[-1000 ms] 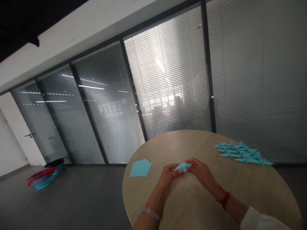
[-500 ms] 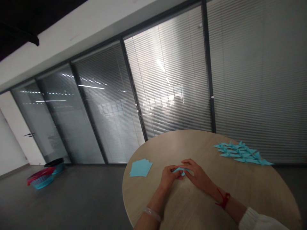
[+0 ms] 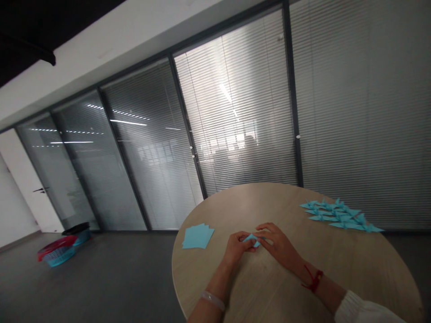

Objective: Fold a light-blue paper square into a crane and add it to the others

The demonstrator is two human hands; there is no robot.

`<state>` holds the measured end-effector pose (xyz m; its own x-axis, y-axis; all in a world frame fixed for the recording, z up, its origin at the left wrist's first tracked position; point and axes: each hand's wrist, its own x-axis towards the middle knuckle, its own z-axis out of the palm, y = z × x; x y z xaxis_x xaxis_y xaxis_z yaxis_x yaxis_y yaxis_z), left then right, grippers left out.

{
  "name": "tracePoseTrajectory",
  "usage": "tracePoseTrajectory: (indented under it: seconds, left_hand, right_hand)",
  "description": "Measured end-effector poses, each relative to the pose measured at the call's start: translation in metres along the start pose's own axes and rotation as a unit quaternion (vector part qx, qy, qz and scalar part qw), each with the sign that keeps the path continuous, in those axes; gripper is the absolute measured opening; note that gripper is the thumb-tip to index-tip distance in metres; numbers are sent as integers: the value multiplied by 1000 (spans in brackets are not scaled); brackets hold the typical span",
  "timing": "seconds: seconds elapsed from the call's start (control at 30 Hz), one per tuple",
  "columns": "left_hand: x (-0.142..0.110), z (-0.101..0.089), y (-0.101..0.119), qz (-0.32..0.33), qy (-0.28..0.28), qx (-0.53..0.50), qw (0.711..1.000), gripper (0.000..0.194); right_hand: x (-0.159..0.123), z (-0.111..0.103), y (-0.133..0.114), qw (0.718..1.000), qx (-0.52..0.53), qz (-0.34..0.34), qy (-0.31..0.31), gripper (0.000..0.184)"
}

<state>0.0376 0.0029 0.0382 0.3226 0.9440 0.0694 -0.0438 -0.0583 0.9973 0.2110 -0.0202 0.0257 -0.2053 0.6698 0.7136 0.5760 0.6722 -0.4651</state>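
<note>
Near the middle of a round wooden table, the two hands work close together: the left hand and the right hand pinch a small folded piece of blue paper from two sides, which seems to keep it firm between them. Loose blue paper sheets lie at nine o'clock from the hands, and folded paper cranes sit in rows at two o'clock, perhaps placed apart to leave working room.

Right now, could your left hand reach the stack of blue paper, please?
Probably yes: nothing lies between the left hand and the stack, though it would first release the folded paper.
</note>
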Motion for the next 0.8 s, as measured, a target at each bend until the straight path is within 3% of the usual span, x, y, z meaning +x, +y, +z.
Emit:
tracePoseTrajectory:
  seconds: [0.23,0.37,0.53,0.8]
  left_hand:
    - [-3,2,-2,-10,-58,24,998,46]
    - [-5,1,1,-8,-73,-25,997,46]
    - [-9,-1,6,-23,-66,-85,994,48]
    - [-10,-5,12,-24,-84,-70,994,38]
  right_hand:
    - [3,-1,-1,1000,23,3,7,13]
    - [3,-5,-7,1000,28,-6,6,14]
    - [5,-10,-8,998,54,-23,-30,16]
    - [6,-17,-12,991,93,-10,-95,26]
